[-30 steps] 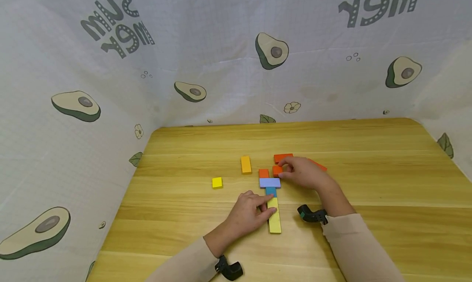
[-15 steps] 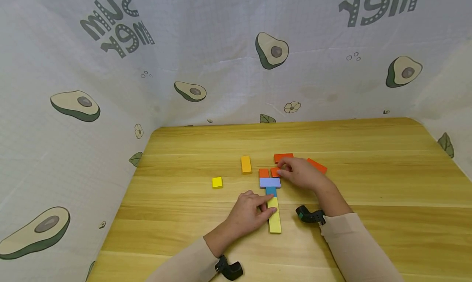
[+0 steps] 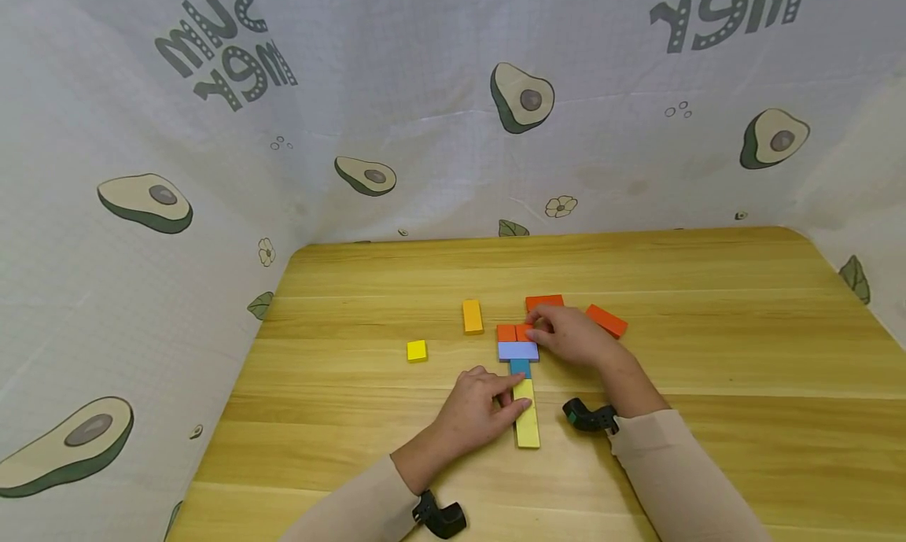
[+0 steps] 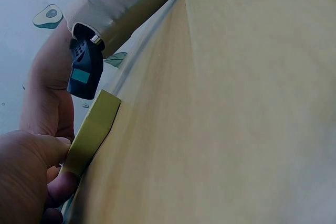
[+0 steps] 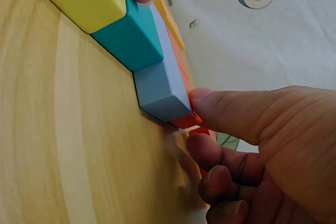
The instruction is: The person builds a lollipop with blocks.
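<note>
left hand (image 3: 481, 411): straight fingers resting on yellow block (image 3: 527, 424) | right hand (image 3: 572, 336): pinching orange block (image 3: 524, 333)

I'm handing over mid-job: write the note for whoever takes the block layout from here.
Left hand: fingers rest on the long yellow block, steadying it flat on the table.
Right hand: thumb and fingers grip the small orange-red block, pressed against the lavender block.
Done: yellow, teal block and lavender lie in a touching line; a first orange-red square sits beside the one in hand.
Left: loose pieces are two orange-red blocks, an orange block and a small yellow square. Probably release the current piece first.
</note>
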The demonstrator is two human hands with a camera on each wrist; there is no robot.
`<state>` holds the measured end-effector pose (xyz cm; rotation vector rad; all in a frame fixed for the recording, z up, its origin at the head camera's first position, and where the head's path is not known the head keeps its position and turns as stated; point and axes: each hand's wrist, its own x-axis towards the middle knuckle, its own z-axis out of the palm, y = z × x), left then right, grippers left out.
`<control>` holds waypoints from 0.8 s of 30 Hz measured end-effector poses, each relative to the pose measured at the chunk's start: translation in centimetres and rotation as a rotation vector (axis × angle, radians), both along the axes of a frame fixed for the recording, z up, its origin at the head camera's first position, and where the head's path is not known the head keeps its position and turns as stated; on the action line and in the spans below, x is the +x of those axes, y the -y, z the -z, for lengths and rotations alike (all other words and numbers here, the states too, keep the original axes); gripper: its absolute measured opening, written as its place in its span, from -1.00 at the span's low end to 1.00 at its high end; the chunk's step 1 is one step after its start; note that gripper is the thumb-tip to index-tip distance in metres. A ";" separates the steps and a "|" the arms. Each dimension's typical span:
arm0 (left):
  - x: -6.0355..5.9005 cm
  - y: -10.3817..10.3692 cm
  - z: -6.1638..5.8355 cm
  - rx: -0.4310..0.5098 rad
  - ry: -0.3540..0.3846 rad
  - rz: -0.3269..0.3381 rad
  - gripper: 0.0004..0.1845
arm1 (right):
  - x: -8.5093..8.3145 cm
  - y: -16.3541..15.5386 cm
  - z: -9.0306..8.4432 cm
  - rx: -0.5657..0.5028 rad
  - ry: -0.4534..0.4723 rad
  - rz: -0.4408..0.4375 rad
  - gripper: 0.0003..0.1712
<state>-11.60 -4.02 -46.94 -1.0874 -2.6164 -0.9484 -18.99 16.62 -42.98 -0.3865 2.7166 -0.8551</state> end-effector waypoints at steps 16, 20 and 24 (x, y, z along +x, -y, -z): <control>0.0 0.0 0.2 0.006 -0.002 0.000 -0.62 | -0.2 -1.8 -0.8 -0.067 0.003 0.040 -0.75; 0.1 0.0 0.2 0.009 0.002 -0.003 -0.61 | -0.3 -3.6 -1.2 -0.032 -0.006 0.106 -0.74; 0.1 0.0 0.2 0.006 0.006 -0.006 -0.60 | -0.2 -5.4 -1.4 -0.013 0.013 0.177 -0.69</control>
